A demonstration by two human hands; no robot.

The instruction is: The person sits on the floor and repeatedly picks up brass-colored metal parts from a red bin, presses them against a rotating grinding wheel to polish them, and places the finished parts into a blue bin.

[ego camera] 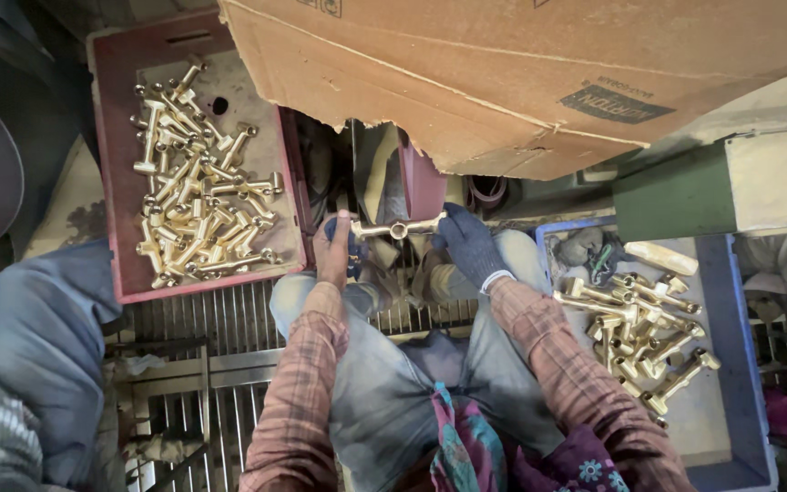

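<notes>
While the brass fitting (398, 228) is lying crosswise between both hands, its long axis is running left to right above the person's knees. The left hand (334, 251) is pinching its left end, and the gloved right hand (468, 244) is clamping its right end. Red tray (120, 182) is sitting left, blue tray (730, 364) right, both holding more brass fittings.

Faded plaid sleeves, grey dusty trousers, flowered purple-teal cloth at waist; dark knit glove on right hand (468, 244).
</notes>
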